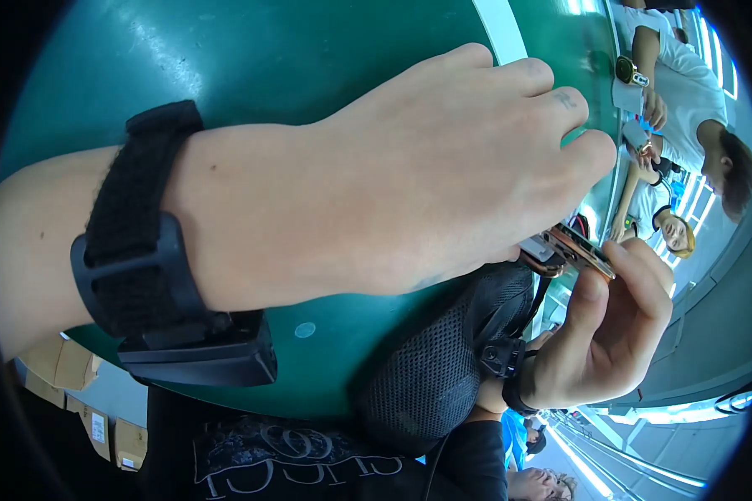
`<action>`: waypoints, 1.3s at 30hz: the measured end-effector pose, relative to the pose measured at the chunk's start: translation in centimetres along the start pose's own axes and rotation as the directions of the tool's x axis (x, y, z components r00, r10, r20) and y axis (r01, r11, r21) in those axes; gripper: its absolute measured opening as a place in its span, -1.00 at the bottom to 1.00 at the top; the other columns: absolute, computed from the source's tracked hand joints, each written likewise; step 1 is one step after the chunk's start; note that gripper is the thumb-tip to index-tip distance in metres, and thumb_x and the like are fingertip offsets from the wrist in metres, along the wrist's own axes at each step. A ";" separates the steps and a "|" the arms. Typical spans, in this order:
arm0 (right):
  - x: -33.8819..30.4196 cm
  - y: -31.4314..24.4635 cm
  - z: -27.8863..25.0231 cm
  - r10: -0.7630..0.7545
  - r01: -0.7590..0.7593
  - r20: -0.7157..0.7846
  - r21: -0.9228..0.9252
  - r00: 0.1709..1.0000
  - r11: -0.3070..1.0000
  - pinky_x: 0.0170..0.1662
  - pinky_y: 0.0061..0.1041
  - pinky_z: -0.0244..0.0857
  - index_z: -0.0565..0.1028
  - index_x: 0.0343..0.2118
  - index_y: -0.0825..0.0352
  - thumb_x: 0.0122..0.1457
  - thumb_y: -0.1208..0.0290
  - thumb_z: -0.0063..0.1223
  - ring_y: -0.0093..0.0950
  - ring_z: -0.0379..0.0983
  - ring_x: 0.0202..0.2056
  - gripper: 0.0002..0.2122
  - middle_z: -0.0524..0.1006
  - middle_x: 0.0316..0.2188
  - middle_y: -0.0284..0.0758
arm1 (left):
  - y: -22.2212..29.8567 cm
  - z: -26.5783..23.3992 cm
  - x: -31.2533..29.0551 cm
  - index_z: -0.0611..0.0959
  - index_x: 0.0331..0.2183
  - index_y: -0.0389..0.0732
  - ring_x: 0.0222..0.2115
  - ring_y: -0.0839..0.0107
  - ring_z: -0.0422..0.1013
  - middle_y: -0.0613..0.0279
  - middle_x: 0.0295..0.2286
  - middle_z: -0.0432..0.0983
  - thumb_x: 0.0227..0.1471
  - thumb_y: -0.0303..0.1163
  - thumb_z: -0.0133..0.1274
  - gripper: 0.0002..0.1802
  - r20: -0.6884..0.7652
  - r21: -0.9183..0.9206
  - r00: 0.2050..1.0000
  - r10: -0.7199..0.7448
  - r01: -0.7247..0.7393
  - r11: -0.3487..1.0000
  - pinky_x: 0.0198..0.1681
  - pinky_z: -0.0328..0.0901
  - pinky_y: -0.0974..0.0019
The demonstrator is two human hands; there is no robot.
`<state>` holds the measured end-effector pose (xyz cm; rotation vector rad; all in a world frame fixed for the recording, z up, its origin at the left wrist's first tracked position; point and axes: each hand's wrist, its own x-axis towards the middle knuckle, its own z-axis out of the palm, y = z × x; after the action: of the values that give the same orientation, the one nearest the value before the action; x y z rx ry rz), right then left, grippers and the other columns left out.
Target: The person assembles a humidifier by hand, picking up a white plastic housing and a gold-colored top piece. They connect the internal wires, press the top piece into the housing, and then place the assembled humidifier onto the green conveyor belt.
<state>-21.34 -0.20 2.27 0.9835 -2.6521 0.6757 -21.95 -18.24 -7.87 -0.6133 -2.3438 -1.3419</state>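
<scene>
My left hand reaches in from the left, its back toward me and its fingers curled. Its fingertips are hidden, so I cannot make out what they hold. Just past it, my right hand pinches a thin, gold-edged electronic part between thumb and forefinger. Close by the left hand's hidden thumb side, a curved copper-coloured edge shows with a silvery piece; whether it belongs to the same part I cannot tell. Black straps with a dark module circle the left wrist; another black strap circles the right.
The green tabletop spreads beneath the arms, with a white strip across it. A black mesh bulge lies before my dark shirt. Cardboard boxes stand at lower left. Along the right, co-workers in white shirts handle small pieces.
</scene>
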 end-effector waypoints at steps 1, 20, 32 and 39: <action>0.0 0.1 -0.1 -0.025 0.025 -0.022 -0.011 0.999 1.000 -0.28 -0.54 0.35 0.55 -0.16 0.52 0.11 0.57 0.33 -0.42 0.42 -0.35 -0.74 0.53 -0.29 -0.10 | 0.0 0.1 0.1 0.57 -0.17 -0.26 -0.16 0.27 0.51 0.22 -0.29 0.55 -0.17 -0.26 0.42 -0.46 -0.005 -0.005 1.000 0.002 -0.002 1.000 -0.15 0.39 0.25; -1.0 -0.3 -1.4 -0.083 0.083 0.005 -0.011 0.997 0.996 -0.26 -0.52 0.42 0.53 -0.14 0.51 0.19 0.55 0.28 -0.40 0.49 -0.30 -0.77 0.46 -0.21 -0.06 | 1.1 0.5 0.9 0.56 -0.24 -0.31 -0.25 0.25 0.53 0.10 -0.34 0.53 -0.14 -0.39 0.30 -0.61 -0.122 -0.045 0.991 0.051 -0.057 0.997 -0.22 0.45 0.30; -0.8 -0.4 -1.7 -0.033 0.033 0.009 0.007 0.999 0.999 -0.27 -0.49 0.43 0.58 -0.14 0.36 0.07 0.56 0.39 -0.39 0.50 -0.29 -0.71 0.46 -0.20 -0.16 | 1.8 -0.1 1.7 0.45 -0.07 -0.23 -0.18 0.06 0.38 0.10 -0.18 0.38 -0.35 -0.46 0.43 -0.27 0.016 -0.103 1.000 0.003 -0.002 0.995 -0.12 0.35 0.13; -1.0 -0.9 -1.0 -0.006 0.008 -0.076 0.023 0.997 1.000 -0.30 -0.43 0.40 0.60 -0.18 0.31 -0.13 0.65 0.47 -0.39 0.49 -0.31 -0.61 0.48 -0.23 -0.23 | 2.3 -0.5 1.9 0.45 -0.05 -0.22 -0.21 0.03 0.37 0.08 -0.18 0.37 -0.34 -0.47 0.43 -0.26 0.006 -0.165 0.999 0.042 -0.040 0.986 -0.15 0.34 0.10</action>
<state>-19.92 0.32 3.07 0.9537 -2.5797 0.7294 -22.24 -17.34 -5.05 -0.7131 -2.2295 -1.5277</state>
